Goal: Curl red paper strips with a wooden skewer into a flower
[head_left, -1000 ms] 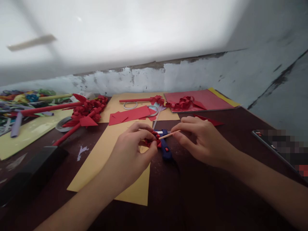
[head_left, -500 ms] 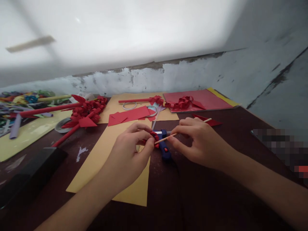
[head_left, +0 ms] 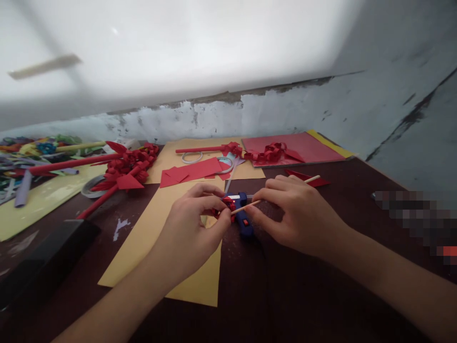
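Above the middle of the desk [head_left: 303, 300], well in from its far edge, the left hand [head_left: 200, 219] pinches a small red paper piece [head_left: 227, 205], mostly hidden behind the fingers. The right hand [head_left: 293, 207] grips a thin wooden stick [head_left: 252, 205], its tip reaching the left thumb. A blue glue gun [head_left: 246, 226] lies between the hands; a red folder [head_left: 317, 148] rests near the desk's far right corner.

There are two hands [head_left: 200, 216] (one left, one right), one thin stick [head_left: 247, 206], one blue glue gun [head_left: 246, 230], three tape rolls [head_left: 87, 189] and three red stems [head_left: 74, 163].
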A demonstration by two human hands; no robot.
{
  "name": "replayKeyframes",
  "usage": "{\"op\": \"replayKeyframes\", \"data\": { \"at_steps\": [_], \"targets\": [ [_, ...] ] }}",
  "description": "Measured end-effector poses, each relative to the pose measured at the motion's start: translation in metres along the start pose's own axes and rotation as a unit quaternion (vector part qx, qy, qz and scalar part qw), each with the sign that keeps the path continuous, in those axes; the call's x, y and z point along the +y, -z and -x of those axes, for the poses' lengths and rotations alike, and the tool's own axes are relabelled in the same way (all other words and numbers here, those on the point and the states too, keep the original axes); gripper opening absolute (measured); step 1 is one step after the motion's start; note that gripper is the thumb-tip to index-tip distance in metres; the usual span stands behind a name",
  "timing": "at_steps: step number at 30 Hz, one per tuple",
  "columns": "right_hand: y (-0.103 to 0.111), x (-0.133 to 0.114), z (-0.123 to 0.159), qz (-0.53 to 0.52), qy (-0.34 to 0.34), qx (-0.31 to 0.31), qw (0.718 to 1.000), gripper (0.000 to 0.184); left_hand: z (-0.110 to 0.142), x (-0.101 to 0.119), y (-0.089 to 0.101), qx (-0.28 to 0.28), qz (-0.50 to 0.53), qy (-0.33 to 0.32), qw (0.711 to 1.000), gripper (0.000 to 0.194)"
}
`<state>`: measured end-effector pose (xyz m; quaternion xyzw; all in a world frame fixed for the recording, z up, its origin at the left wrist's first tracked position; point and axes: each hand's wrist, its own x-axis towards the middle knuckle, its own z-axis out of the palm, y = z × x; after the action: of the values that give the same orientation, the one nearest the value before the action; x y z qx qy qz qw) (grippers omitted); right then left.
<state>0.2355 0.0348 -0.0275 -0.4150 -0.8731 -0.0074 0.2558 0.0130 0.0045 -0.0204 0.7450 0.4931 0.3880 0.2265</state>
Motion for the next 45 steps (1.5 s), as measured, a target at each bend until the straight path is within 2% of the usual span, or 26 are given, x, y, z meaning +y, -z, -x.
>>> {"op": "replayKeyframes", "data": {
  "at_steps": [7, 12, 20, 31, 34, 37, 39, 42, 45],
  "targets": [
    [0.001, -0.001, 0.001, 0.005, 0.01, 0.015, 1.0, 0.029, -0.002, -0.002, 0.001, -0.032, 0.101, 0.089, 0.99, 0.02],
    [0.0, -0.001, 0.002, 0.008, 0.023, 0.029, 0.999, 0.027, -0.004, -0.002, 0.005, -0.087, 0.123, 0.13, 0.98, 0.022],
    [0.0, 0.002, 0.002, 0.003, 0.06, 0.065, 0.996, 0.024, -0.003, -0.002, 0.007, -0.117, 0.103, 0.113, 0.981, 0.022],
    [-0.002, 0.003, 0.001, -0.001, 0.079, 0.061, 0.995, 0.02, -0.002, -0.003, 0.011, -0.159, 0.079, 0.081, 0.981, 0.026],
    [-0.003, 0.001, 0.002, 0.004, 0.079, 0.098, 0.992, 0.017, -0.003, -0.003, 0.01, -0.15, 0.113, 0.109, 0.976, 0.026],
    [-0.003, -0.007, 0.005, 0.026, 0.092, 0.216, 0.972, 0.018, -0.006, -0.001, 0.01, -0.113, 0.14, 0.142, 0.973, 0.024],
    [-0.003, -0.016, 0.008, 0.018, 0.097, 0.263, 0.96, 0.015, -0.006, 0.001, 0.01, -0.092, 0.156, 0.159, 0.971, 0.022],
    [-0.006, -0.028, 0.012, -0.035, 0.087, 0.232, 0.968, 0.014, -0.004, 0.003, 0.007, -0.078, 0.214, 0.183, 0.956, 0.022],
    [-0.011, -0.034, 0.013, -0.074, 0.068, 0.208, 0.973, 0.017, 0.0, 0.005, 0.002, -0.068, 0.295, 0.205, 0.931, 0.02]
  ]
}}
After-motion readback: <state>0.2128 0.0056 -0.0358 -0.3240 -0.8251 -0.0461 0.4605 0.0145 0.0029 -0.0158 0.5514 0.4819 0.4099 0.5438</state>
